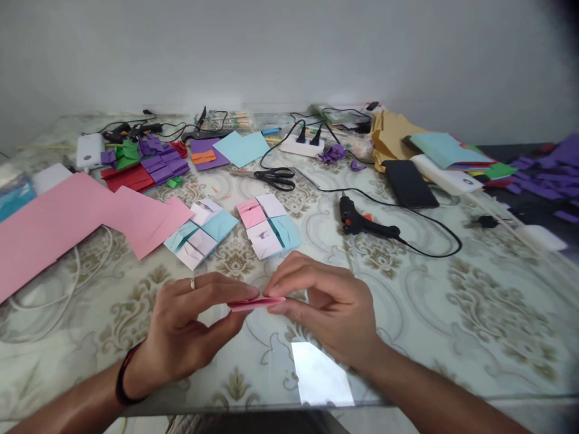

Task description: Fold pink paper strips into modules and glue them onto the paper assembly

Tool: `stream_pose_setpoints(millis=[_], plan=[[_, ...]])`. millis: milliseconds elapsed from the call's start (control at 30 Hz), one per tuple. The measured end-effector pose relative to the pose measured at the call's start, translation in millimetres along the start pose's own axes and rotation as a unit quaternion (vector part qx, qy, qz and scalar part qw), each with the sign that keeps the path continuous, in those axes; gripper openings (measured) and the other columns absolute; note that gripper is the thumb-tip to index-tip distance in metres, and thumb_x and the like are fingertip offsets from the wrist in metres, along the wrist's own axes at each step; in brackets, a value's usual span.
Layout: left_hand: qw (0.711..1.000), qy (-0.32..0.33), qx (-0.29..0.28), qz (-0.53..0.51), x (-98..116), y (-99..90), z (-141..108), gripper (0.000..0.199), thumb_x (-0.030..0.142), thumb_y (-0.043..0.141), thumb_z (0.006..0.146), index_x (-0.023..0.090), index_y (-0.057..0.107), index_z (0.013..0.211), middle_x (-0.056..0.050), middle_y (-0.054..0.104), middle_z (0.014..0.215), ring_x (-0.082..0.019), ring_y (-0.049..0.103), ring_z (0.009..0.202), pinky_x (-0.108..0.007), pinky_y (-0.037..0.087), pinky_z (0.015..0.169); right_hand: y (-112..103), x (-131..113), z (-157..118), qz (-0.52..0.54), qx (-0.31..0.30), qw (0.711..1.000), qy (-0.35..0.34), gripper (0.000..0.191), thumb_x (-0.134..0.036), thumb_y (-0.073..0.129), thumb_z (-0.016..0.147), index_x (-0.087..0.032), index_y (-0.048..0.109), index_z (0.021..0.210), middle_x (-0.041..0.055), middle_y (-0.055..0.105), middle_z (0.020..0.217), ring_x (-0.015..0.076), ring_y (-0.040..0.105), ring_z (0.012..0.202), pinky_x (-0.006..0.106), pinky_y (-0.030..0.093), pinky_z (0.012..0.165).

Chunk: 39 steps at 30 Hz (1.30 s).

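Observation:
A small folded piece of pink paper (257, 303) is held edge-on above the near part of the table. My left hand (194, 322), with a ring and a dark wristband, pinches its left end between thumb and fingers. On the other end, my right hand (328, 304) grips the paper in the same way. Just beyond my hands lie two folded paper squares in pink, white and light blue: the left one (200, 233) and the right one (268, 225). The inner folds of the held paper cannot be made out.
Pink sheets (58, 220) spread over the left side. Black scissors (275, 177) lie mid-table. A black glue gun (364, 222) with its cord rests at right, near a dark phone (411, 182). Behind are a power strip (302, 146) and purple folded papers (165, 164).

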<state>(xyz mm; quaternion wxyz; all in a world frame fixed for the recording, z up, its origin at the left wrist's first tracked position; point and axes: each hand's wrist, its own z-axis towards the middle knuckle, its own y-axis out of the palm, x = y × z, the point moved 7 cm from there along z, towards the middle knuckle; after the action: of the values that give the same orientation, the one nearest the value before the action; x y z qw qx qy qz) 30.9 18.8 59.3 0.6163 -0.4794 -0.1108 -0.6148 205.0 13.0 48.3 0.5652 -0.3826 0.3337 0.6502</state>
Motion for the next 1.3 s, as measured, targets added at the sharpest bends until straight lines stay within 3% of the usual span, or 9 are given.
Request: stream_pose_setpoints(millis=[167,400,533,667,833,933,1067,1200,1300], plan=[[1.0,-0.022,-0.021,-0.002,-2,2.1,4,0.023,0.016,0.076,0.091,0.031,0.078,0.108,0.0,0.085,0.092,-0.017,0.081,0.074,-0.023,0.064,0.064,3,1,0,-0.017,-0.015,1.0,-0.011,0.02,-0.012,0.084,0.085,-0.027,0.081,0.098,0.003,0.08,0.086,0.0204,0.073,0.079,0.039,0.059,0.073],[0.999,-0.018,-0.026,0.036,-2,4.2,1,0.019,0.019,0.074,0.094,0.033,0.079,0.106,0.002,0.085,0.09,-0.016,0.08,0.068,-0.023,0.062,0.06,2,2,-2,-0.014,0.009,1.0,0.005,0.01,-0.017,0.085,0.085,-0.026,0.08,0.087,0.0024,0.079,0.078,0.0203,0.071,0.073,0.039,0.058,0.069],[0.999,-0.029,-0.018,0.042,-7,5.5,0,0.009,0.022,0.076,0.093,0.028,0.079,0.099,0.001,0.084,0.084,-0.014,0.077,0.063,-0.021,0.057,0.055,0,9,-2,0.008,0.015,0.999,0.052,0.01,-0.02,0.084,0.086,-0.026,0.078,0.081,0.0016,0.076,0.076,0.0191,0.069,0.071,0.037,0.055,0.068],[0.995,-0.086,-0.009,0.051,-17,4.1,1,0.008,0.023,0.081,0.088,0.026,0.079,0.095,0.002,0.083,0.078,-0.014,0.075,0.058,-0.02,0.055,0.051,-3,23,-2,0.024,0.017,0.99,0.136,0.011,-0.028,0.08,0.089,-0.024,0.074,0.08,0.0017,0.075,0.081,0.0182,0.068,0.077,0.034,0.054,0.072],[0.985,-0.163,-0.023,-0.043,-30,7.7,4,0.007,0.022,0.078,0.09,0.026,0.079,0.095,0.003,0.081,0.071,-0.014,0.074,0.056,-0.016,0.054,0.046,-1,40,-4,-0.007,-0.018,0.973,0.231,0.019,-0.035,0.075,0.093,-0.022,0.072,0.081,0.0007,0.072,0.08,0.0161,0.064,0.076,0.03,0.05,0.071],[0.964,-0.231,-0.045,-0.128,-44,15.3,1,0.01,0.025,0.073,0.094,0.024,0.078,0.102,0.0,0.082,0.078,-0.016,0.077,0.061,-0.019,0.059,0.05,-3,40,-4,-0.004,0.0,0.975,0.224,0.023,-0.037,0.075,0.093,-0.021,0.07,0.077,0.0001,0.068,0.077,0.0151,0.061,0.073,0.029,0.047,0.07],[0.937,-0.269,-0.055,-0.214,-54,20.9,-3,0.01,0.025,0.072,0.096,0.024,0.08,0.1,-0.002,0.084,0.086,-0.02,0.082,0.075,-0.028,0.07,0.068,-9,42,-3,-0.002,0.025,0.973,0.229,0.027,-0.04,0.074,0.093,-0.02,0.068,0.077,-0.0007,0.065,0.075,0.0142,0.058,0.071,0.027,0.045,0.067],[0.925,-0.304,-0.084,-0.213,-58,23.2,-9,0.014,0.032,0.073,0.095,0.02,0.08,0.093,-0.004,0.083,0.085,-0.021,0.082,0.079,-0.031,0.07,0.072,-3,47,-5,-0.036,-0.046,0.964,0.26,0.026,-0.044,0.071,0.094,-0.02,0.07,0.083,0.0009,0.067,0.079,0.0164,0.059,0.075,0.029,0.046,0.068],[0.909,-0.342,-0.102,-0.216,-61,25.8,-14,0.02,0.036,0.075,0.094,0.019,0.078,0.102,-0.004,0.083,0.089,-0.021,0.081,0.085,-0.033,0.069,0.079,2,49,-6,-0.068,-0.085,0.957,0.269,0.029,-0.044,0.069,0.095,-0.019,0.072,0.082,0.0007,0.066,0.076,0.0166,0.058,0.073,0.029,0.045,0.069]])
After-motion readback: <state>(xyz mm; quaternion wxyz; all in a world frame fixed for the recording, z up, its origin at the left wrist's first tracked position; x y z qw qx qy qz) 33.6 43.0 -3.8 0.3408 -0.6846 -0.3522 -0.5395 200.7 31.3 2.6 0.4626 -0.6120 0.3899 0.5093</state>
